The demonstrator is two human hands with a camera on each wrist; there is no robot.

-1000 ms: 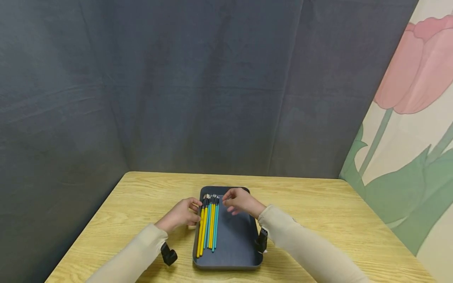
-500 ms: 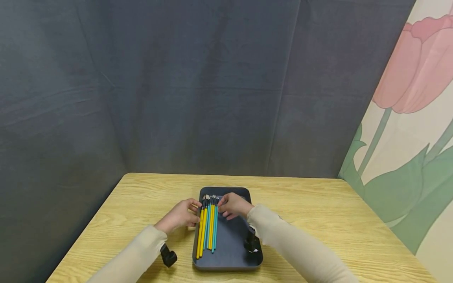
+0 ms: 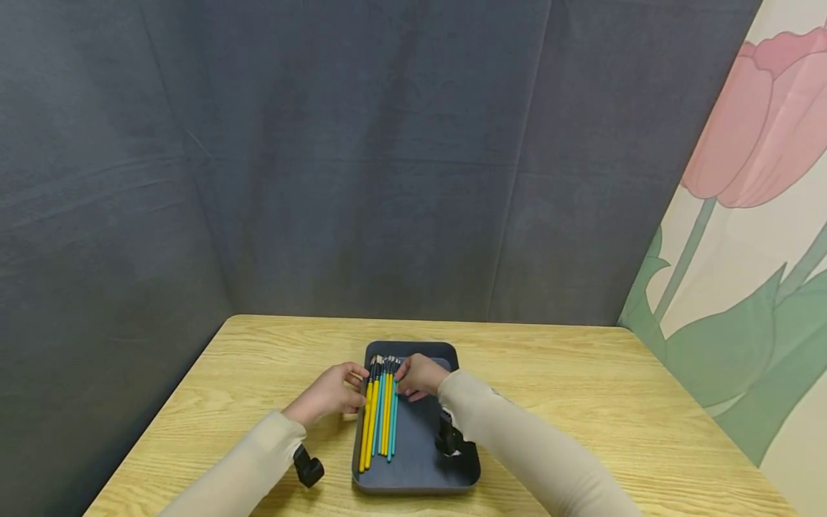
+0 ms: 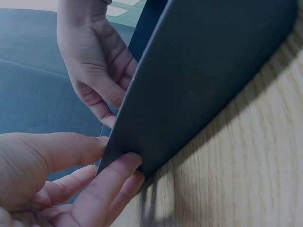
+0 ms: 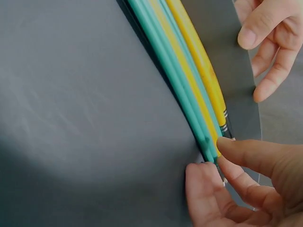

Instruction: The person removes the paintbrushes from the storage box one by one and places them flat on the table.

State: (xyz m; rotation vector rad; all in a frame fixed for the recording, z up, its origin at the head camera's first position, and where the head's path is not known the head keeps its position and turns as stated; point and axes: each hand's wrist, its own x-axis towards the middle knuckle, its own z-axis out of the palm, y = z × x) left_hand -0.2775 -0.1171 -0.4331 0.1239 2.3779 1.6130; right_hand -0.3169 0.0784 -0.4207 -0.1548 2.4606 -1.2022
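Observation:
Several paintbrushes (image 3: 388,413) with yellow and teal handles lie side by side along the left of a dark grey tray (image 3: 420,463), bristles toward the far end. My left hand (image 3: 331,395) grips the tray's left wall; in the left wrist view the thumb is at the rim and fingertips press the outer face. Over the tray, my right hand (image 3: 421,377) is at the far end of the brushes. Its thumb and fingers pinch at the ferrule end of a teal paintbrush (image 5: 165,61) in the right wrist view, hiding that end.
The tray stands on a light wood table (image 3: 562,402). A dark curtain (image 3: 388,165) hangs behind it. At the right is a wall covering (image 3: 736,251) with a tulip pattern. Black cameras are strapped to both wrists.
My right hand has moved left and down from above the tray to the far ends of the brushes. My left hand stays at the tray's wall, and the brushes lie as before.

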